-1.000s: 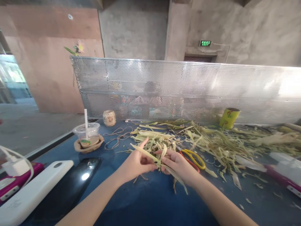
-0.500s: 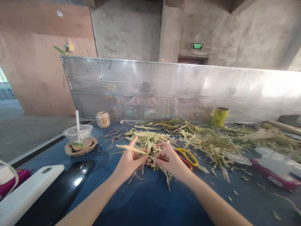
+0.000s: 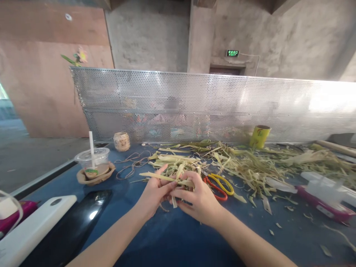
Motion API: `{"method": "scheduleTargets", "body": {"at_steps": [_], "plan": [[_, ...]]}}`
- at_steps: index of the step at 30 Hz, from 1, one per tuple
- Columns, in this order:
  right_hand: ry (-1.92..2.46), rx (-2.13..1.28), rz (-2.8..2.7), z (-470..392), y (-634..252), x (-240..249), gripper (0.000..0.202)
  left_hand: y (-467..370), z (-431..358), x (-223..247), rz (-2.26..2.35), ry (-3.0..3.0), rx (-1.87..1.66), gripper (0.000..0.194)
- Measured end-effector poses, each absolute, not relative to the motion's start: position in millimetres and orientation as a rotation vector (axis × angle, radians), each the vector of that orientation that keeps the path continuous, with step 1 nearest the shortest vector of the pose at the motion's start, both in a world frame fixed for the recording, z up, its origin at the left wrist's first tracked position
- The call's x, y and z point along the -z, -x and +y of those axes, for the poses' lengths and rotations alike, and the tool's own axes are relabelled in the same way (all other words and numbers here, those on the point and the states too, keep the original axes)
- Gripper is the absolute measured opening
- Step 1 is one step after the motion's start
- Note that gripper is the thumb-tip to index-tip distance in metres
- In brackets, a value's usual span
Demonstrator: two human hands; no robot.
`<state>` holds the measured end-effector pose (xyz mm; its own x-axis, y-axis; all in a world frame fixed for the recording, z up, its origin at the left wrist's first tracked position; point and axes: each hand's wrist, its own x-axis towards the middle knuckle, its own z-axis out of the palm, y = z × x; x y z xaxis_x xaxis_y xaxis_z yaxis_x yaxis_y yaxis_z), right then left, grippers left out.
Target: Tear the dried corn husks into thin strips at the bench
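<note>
Both hands meet over the blue table (image 3: 172, 241). My left hand (image 3: 154, 191) is closed, with a pale dried husk strip (image 3: 150, 175) pinched between thumb and fingers; the strip's free end sticks out to the left. My right hand (image 3: 196, 194) curls round the same small bundle of husk strips (image 3: 182, 181) from the right, thumb and fingertips close to my left thumb. A short pale end pokes down between the hands. My fingers hide most of the bundle. Just right of my right hand lie scissors (image 3: 221, 183) with red and yellow handles.
Loose dried husks (image 3: 250, 167) spread over the back and right. A yellow tube (image 3: 260, 136), a woven pot (image 3: 121, 141) and tangled string (image 3: 135, 163) stand or lie behind. Left are a lidded cup (image 3: 93, 159), a black phone-like slab (image 3: 69, 226) and a white bar-shaped object (image 3: 39, 230).
My right hand has turned and moved slightly left and down, its fingers now wrapping further over the bundle towards my left thumb. More of the scissors shows. My left hand keeps its pinch.
</note>
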<state>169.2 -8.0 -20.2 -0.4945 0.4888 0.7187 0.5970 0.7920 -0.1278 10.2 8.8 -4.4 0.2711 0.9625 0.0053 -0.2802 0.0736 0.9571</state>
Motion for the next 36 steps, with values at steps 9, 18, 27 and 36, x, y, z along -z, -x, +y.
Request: {"method": "scheduleTargets", "body": {"at_steps": [9,18,27,36], "plan": [[0.75,-0.117,-1.963,-4,-168,21,0.011,-10,6,1,0.829,-1.211,-1.245,0.103],[1.036,-0.817,-1.519,0,-160,19,0.015,-5,5,1,1.001,-1.443,-1.352,0.093],[1.042,-0.899,-1.499,7,-160,23,0.018,-8,4,3,0.925,-1.325,-1.277,0.1],[0.97,-0.799,-1.896,-2,-171,16,0.022,3,18,6,0.957,-1.269,-1.347,0.096]]}}
